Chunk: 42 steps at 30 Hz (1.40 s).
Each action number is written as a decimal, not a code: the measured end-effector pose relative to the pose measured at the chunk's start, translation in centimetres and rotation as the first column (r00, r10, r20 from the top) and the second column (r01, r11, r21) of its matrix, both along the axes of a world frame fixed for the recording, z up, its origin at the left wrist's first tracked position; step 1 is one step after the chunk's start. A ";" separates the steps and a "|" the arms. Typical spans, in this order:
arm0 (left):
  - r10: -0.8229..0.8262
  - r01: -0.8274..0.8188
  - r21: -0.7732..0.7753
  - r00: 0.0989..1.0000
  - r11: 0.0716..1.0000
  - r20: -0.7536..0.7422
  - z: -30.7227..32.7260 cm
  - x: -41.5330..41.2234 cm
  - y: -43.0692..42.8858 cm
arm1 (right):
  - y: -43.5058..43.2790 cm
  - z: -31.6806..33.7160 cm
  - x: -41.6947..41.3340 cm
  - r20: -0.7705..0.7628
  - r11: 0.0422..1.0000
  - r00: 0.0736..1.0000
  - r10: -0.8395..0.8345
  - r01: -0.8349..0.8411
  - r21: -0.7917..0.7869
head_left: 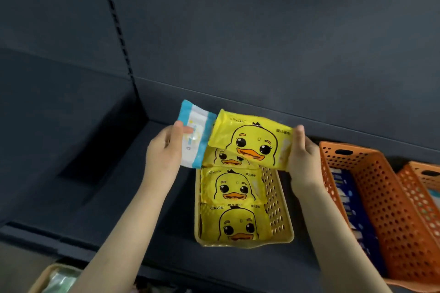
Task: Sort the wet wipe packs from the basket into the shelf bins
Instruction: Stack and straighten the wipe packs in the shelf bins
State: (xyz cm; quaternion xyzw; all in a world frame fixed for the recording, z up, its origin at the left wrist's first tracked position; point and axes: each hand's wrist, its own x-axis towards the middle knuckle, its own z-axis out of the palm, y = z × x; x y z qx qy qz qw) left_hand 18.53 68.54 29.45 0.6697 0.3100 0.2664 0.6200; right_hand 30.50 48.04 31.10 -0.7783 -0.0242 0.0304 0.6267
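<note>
hands at mid-frame: right hand [303, 150] pinches a yellow duck pack [250, 140] over the yellow bin [273, 197]; left hand [164, 147] grips a blue-white pack [196, 135]. best laid flat atop matching packs.

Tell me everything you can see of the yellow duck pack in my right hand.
The yellow soft-plastic wipe pack is flat, rectangular and glossy, printed with a cartoon duck face and the word ckak. The right hand pinches its right edge, thumb on top, holding it tilted above the far end of the yellow perforated plastic bin, over three like packs lying inside.
</note>
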 end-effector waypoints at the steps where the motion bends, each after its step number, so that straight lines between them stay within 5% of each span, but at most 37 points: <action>1: 0.002 -0.001 -0.056 1.000 0.998 0.022 -0.2 0.5 0.1 | 0.1 -0.1 0.7 0.033 0.998 0.999 -0.011 0.014 -0.065; 6: 0.044 -0.042 -0.038 0.998 0.998 0.043 -1.4 2.1 0.2 | 2.2 -1.5 2.6 0.150 0.876 0.982 0.114 -0.028 -0.481; 15: -0.055 0.062 -0.089 0.995 0.994 0.081 -3.6 3.6 0.8 | 7.0 -4.1 3.7 0.013 0.694 0.988 0.155 -0.099 -0.713; 21: -0.052 0.073 -0.166 0.991 0.983 0.127 -4.1 4.5 1.6 | 6.2 -5.0 1.5 0.316 0.498 0.851 0.420 0.075 -0.864; 26: -0.041 0.071 -0.203 0.988 0.977 0.150 -4.9 5.0 1.7 | 6.8 -8.1 0.3 -0.191 0.409 0.872 0.450 -0.392 -0.824; 38: -0.025 0.056 -0.169 0.983 0.984 0.183 -5.0 5.9 0.7 | 7.2 -9.0 0.3 -0.288 0.244 0.802 0.524 -0.465 -0.851; 42: -0.040 0.068 -0.166 0.985 0.984 0.166 -5.2 5.5 1.5 | 7.2 -8.8 0.4 -0.276 0.259 0.796 0.538 -0.468 -0.845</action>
